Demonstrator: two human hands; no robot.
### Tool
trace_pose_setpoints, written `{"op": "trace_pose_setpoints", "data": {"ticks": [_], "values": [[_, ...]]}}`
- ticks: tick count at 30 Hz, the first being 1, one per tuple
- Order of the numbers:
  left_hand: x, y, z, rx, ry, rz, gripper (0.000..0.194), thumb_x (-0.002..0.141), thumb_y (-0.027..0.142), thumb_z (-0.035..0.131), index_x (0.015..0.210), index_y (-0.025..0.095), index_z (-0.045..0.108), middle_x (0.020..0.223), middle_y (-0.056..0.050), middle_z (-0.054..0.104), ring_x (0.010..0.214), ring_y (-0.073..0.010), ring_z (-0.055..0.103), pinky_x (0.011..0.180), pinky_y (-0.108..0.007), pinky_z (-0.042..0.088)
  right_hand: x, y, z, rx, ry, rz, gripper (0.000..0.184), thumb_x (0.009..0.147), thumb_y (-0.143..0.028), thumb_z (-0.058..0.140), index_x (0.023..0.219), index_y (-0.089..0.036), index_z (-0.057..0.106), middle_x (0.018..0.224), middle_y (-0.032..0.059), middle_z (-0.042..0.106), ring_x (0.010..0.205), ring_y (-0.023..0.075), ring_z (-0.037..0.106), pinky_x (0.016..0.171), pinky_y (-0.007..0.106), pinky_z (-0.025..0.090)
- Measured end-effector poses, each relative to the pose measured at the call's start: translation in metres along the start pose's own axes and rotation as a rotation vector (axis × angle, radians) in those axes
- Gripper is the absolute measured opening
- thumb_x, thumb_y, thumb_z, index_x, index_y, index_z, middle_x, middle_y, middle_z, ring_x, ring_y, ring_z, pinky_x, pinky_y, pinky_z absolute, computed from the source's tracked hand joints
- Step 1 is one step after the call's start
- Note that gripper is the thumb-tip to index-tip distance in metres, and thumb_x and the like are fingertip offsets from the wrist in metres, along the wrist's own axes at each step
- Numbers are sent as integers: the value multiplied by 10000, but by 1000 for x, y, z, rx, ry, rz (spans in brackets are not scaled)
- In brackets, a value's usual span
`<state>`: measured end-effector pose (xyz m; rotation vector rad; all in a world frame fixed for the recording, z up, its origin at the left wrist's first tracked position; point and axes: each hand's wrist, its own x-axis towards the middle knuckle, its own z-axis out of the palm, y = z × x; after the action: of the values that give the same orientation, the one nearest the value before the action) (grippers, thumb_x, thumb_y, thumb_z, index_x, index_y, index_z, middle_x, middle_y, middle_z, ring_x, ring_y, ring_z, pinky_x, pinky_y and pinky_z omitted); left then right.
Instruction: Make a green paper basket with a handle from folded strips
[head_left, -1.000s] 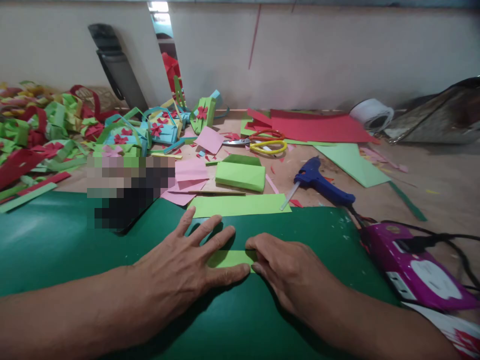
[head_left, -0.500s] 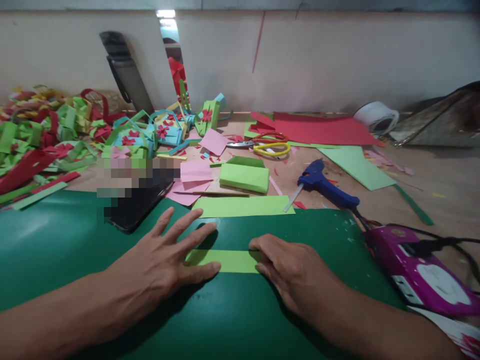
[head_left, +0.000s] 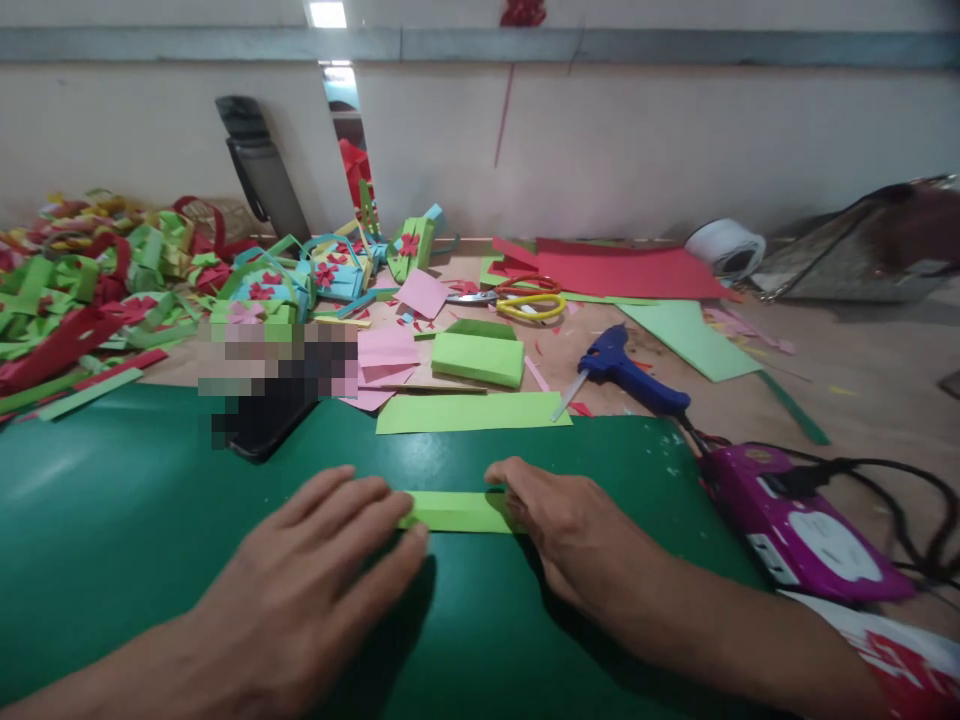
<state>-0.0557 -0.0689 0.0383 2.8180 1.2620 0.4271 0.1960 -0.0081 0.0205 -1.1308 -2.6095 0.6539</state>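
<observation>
A light-green paper strip (head_left: 461, 512) lies lengthwise on the green mat (head_left: 187, 510), with a crease line running along it. My left hand (head_left: 322, 570) reaches over the strip's left end, fingers outstretched and the thumb a little apart from the forefinger. Its fingertips cover that end, so the contact there is partly hidden. At the right end, my right hand (head_left: 574, 520) has its fingers curled in and closed on the strip. Beyond both hands lies a wider green paper strip (head_left: 465, 412), and behind that a folded green paper piece (head_left: 478, 360).
A blue glue gun (head_left: 630, 370) rests at the right, wired near a purple power strip (head_left: 806, 530). A dark phone (head_left: 277, 415), scissors (head_left: 529, 300), pink paper (head_left: 386, 348) and red paper (head_left: 622, 268) lie beyond. Finished paper bags (head_left: 334, 275) pile up at left.
My left hand has drawn its spread fingers closer together and now covers the strip's left end. My right hand stays at the right end. The view has tilted up slightly.
</observation>
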Motion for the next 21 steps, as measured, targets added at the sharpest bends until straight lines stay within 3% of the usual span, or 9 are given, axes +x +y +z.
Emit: {"op": "trace_pose_setpoints", "data": {"ticks": [1,2,3,5,8,13,17,21], "values": [[13,9,3,42,-48,179,378,908,149,357,1249,220,503,1229,-70,583,1126,-256,477,1017,-448,277,0,-1,-3,20,-7,2,203,842,-50,418,977,-189,481,678,-9,557,557,128,491,541,231,332],[26,16,6,84,-104,237,359,917,165,351,1241,179,507,1231,-101,575,1094,-266,491,973,-443,320,0,-1,-7,36,-10,3,202,851,-54,413,991,-183,479,668,-13,553,552,126,486,539,230,335],[37,21,10,109,-88,246,338,922,169,347,1207,144,526,1172,-121,597,1018,-268,520,906,-438,363,-1,0,-10,42,-15,-2,197,861,-58,407,997,-179,482,672,-11,558,559,126,492,541,229,341],[55,27,17,121,-181,282,308,909,174,403,1183,114,530,1071,-121,617,896,-254,536,790,-409,408,-7,2,-17,-3,-15,-40,170,876,-73,408,969,-176,505,710,9,581,603,135,522,560,237,359],[65,27,27,85,-230,281,235,892,180,476,1107,141,561,1001,-83,609,809,-222,509,713,-368,402,-25,10,-23,-264,36,-153,145,870,-85,427,864,-167,546,731,42,588,649,174,534,592,284,381],[64,24,30,49,-179,258,119,877,162,502,930,167,608,1024,-53,607,767,-198,476,685,-349,369,-53,10,-23,-763,24,-296,225,733,7,431,848,-89,600,738,136,609,685,267,559,559,358,389],[69,24,25,59,-171,236,107,855,182,552,944,177,610,1062,-41,610,795,-198,485,711,-342,372,-56,6,-18,-901,40,-344,245,714,5,417,840,-70,612,781,179,626,707,301,576,518,359,376],[73,24,28,42,-168,262,124,889,202,516,981,180,597,969,-35,619,745,-184,481,682,-337,372,-51,9,-16,-940,96,-335,207,733,-9,426,793,-88,607,732,153,618,680,277,567,544,368,380]]}}
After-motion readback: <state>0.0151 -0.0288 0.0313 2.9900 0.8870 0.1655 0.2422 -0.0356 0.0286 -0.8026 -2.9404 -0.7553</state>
